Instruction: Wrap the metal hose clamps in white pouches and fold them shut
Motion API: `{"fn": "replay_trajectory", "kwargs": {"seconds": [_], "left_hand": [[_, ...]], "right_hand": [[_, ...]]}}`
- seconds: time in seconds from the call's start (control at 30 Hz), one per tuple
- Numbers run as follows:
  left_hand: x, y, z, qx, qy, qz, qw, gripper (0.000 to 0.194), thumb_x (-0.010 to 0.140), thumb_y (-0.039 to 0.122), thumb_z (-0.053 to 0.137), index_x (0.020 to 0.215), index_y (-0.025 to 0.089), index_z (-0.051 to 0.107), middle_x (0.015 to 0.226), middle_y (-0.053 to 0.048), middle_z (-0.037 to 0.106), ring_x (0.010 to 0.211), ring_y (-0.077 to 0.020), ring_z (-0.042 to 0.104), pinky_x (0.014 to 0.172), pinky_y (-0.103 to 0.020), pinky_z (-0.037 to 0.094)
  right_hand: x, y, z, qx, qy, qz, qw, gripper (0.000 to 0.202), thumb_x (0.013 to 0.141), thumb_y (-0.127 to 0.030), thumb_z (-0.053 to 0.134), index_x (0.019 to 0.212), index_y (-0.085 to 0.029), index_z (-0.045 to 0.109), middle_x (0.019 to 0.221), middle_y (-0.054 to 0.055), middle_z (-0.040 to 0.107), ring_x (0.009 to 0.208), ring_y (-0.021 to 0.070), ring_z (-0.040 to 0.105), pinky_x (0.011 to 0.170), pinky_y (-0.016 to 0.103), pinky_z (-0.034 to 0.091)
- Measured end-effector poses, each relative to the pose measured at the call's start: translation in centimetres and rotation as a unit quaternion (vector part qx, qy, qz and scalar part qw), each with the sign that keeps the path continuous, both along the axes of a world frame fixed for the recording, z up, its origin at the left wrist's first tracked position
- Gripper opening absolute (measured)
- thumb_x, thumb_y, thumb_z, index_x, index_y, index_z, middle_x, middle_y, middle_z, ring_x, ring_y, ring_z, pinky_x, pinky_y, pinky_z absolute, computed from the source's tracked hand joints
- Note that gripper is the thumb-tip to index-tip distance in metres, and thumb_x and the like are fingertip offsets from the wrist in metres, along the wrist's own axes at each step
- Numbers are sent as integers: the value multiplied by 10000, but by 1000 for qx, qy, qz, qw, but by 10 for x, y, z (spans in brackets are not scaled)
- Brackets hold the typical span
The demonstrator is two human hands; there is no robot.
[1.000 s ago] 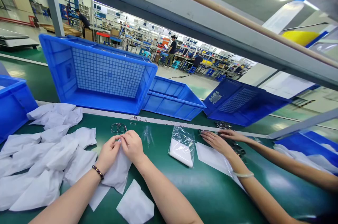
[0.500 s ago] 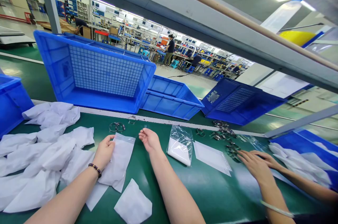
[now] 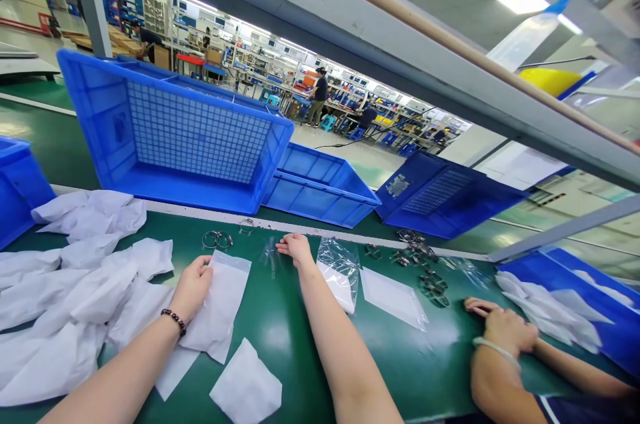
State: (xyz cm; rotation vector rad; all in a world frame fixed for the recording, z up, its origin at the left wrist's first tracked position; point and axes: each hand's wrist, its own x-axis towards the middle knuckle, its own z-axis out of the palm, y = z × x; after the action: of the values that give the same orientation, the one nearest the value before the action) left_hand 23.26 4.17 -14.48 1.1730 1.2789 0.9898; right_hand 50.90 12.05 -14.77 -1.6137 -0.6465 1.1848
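Observation:
My left hand, with a dark bead bracelet at its wrist, is closed on the upper left edge of a white pouch with a clear top strip. My right hand is at the back of the green table, its fingers pressed together beside a small clear plastic piece; whether they grip it is hard to see. Metal ring clamps lie behind my left hand. A folded white pouch rests in front, between my forearms. White pouches are heaped at the left.
Blue crates stand along the back. Right of my right hand are a clear bag, white sheets and piled clamps. Another person's hands are at the right, near a crate of white pouches. A metal beam crosses above.
My right hand has moved right and slightly back, and the small clear plastic beside it now shows. My left hand keeps its hold. The other person's hands have drawn back from the clamps.

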Motion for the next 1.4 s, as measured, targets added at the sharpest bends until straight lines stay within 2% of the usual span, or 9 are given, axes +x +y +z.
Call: {"fn": "replay_trajectory", "kwargs": {"seconds": [0.2, 0.4, 0.57, 0.7, 0.83, 0.93, 1.03, 1.23, 1.4], "left_hand": [[0, 0, 2, 7, 13, -1, 1000, 379, 746, 331, 480, 1069, 154, 571, 579, 28, 582, 494, -144, 508, 467, -209, 344], [0, 0, 1, 20, 24, -9, 999, 345, 760, 338, 474, 1049, 173, 564, 596, 32, 579, 501, -140, 499, 475, -208, 338], [-2, 1, 4, 30, 41, -7, 999, 228, 743, 340, 493, 891, 185, 572, 540, 61, 501, 463, -115, 435, 455, -197, 295], [-6, 2, 12, 35, 51, -14, 998, 164, 721, 351, 535, 756, 192, 551, 509, 76, 449, 465, -99, 407, 464, -191, 294], [-10, 4, 23, 30, 50, -22, 998, 160, 696, 348, 557, 711, 190, 538, 545, 61, 511, 489, -94, 439, 475, -189, 320], [-12, 5, 29, 13, 43, -28, 999, 183, 668, 361, 570, 700, 185, 528, 586, 51, 533, 441, -78, 420, 424, -189, 307], [-13, 5, 34, -9, 30, -31, 999, 245, 652, 411, 574, 719, 181, 520, 612, 53, 512, 365, -54, 350, 347, -191, 268], [-16, 2, 41, -13, 16, -41, 999, 293, 682, 466, 563, 762, 190, 504, 616, 64, 481, 367, -59, 379, 337, -187, 305], [-22, 2, 39, -19, 126, -96, 987, 361, 589, 375, 674, 863, 186, 536, 533, 65, 528, 391, -100, 424, 367, -196, 266]], "right_hand": [[1, -3, 2, 34, -20, -3, 999, 250, 843, -326, 546, 1037, -171, 516, 1083, 84, 556, 638, 115, 645, 530, 239, 535], [4, -10, 7, 81, -4, -5, 997, 449, 758, -417, 602, 1143, -226, 472, 1255, 119, 477, 638, 142, 663, 479, 259, 536], [9, -9, 16, 127, -21, -55, 990, 437, 753, -448, 571, 1106, -198, 508, 1040, 75, 596, 599, 116, 639, 443, 204, 491], [2, -28, 26, 164, -48, -72, 983, 404, 755, -415, 561, 1092, -196, 522, 767, -18, 620, 545, 65, 577, 472, 148, 448], [-28, -61, 27, 125, -27, 25, 991, 359, 671, -321, 664, 977, -152, 584, 606, -33, 601, 407, 55, 503, 374, 152, 382], [-57, -84, 24, 49, 26, 138, 989, 357, 588, -261, 723, 892, -121, 599, 675, 26, 654, 336, 84, 510, 278, 182, 339], [-82, -96, 20, -18, 79, 212, 974, 360, 557, -224, 732, 865, -111, 585, 646, 46, 660, 351, 135, 563, 268, 201, 381], [-108, -99, 14, -45, 117, 231, 965, 244, 586, -256, 702, 682, -153, 503, 404, -9, 560, 353, 128, 566, 292, 154, 399], [-106, -99, 12, -11, 106, 203, 973, 282, 576, -294, 703, 645, -170, 459, 377, -27, 546, 343, 109, 548, 285, 132, 376]]}}
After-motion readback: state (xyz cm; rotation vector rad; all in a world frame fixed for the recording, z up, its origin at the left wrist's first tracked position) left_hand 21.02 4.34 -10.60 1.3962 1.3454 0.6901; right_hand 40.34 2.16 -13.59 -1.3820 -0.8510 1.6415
